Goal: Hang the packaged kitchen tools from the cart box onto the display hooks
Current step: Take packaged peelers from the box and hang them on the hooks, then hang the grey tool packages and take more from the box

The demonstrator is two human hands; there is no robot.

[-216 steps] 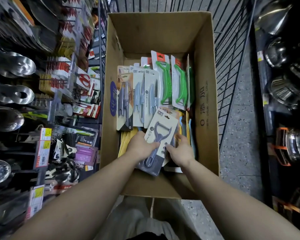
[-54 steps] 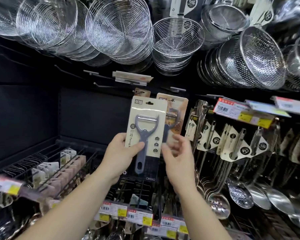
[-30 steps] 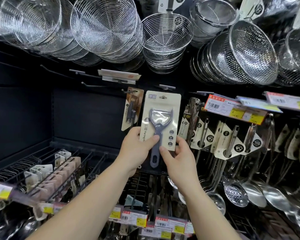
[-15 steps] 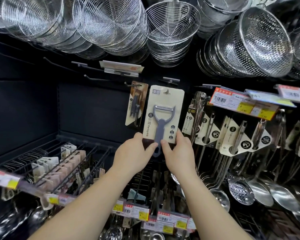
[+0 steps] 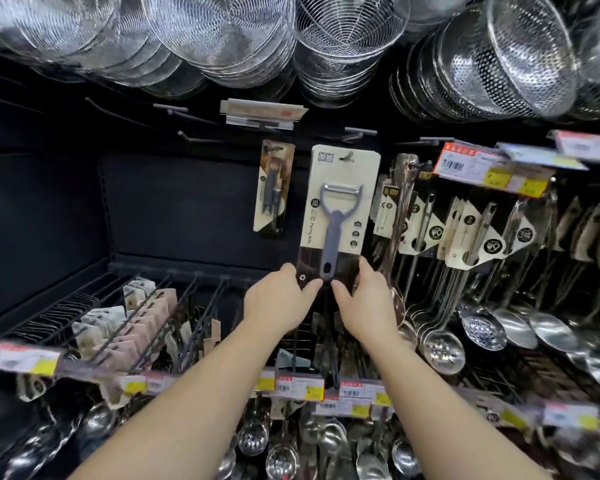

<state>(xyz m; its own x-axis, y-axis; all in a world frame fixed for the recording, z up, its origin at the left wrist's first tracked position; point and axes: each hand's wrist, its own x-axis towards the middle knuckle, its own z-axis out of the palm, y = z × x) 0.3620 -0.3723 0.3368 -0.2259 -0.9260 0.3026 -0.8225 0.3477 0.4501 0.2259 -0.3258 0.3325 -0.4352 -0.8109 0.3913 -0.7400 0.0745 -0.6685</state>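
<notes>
Peeler pack (image 5: 340,216) hangs upright in front of me, its top hole at a display hook (image 5: 347,156). My left hand (image 5: 278,303) pinches the card's lower left corner, thumb on the front; my right hand (image 5: 368,306) pinches the lower right corner likewise. Just left of it hangs another carded tool (image 5: 272,188). Ladles (image 5: 440,348) hang to the right, wire strainers (image 5: 222,32) above.

The left hand (image 5: 278,304) and right hand (image 5: 368,306) pinch the bottom edge of a carded peeler package (image 5: 340,216), held upright with its hang hole at a display hook (image 5: 349,156). A second package (image 5: 274,188) hangs just left. Wire strainers (image 5: 222,36) hang above; ladles (image 5: 440,348) hang right.
</notes>
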